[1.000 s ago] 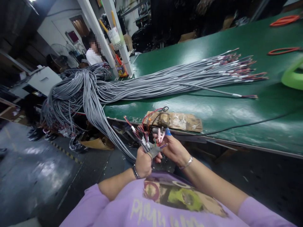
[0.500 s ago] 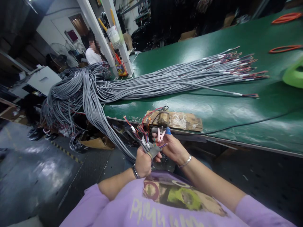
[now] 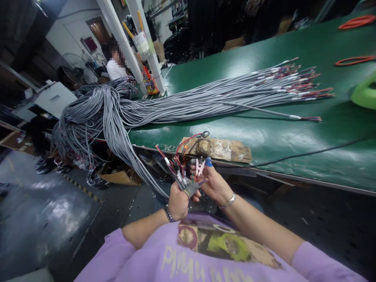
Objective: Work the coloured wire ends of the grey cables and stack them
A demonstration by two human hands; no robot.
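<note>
My left hand (image 3: 178,203) is closed round several grey cables (image 3: 155,188), with a grey cover on its thumb. Their stripped ends, with white sleeves (image 3: 179,176) and thin coloured wires (image 3: 176,161), stick up past the fist. Right beside it is my right hand (image 3: 216,187), closed, its thumb in a blue cover. A small pale pink clip (image 3: 200,167) shows between its thumb and fingers. Coloured wire ends pass between the two hands; the fingertips are partly hidden.
A wooden block (image 3: 229,150) with a wired device lies at the edge of the green table (image 3: 293,156). Behind it stretches a long bundle of grey cables (image 3: 190,100). Orange cable coils (image 3: 355,22) and a green object (image 3: 366,94) lie right. A person (image 3: 116,68) is at the back left.
The coloured wire ends above my left fist have shifted slightly to the right. Both hands stay close together in almost the same place.
</note>
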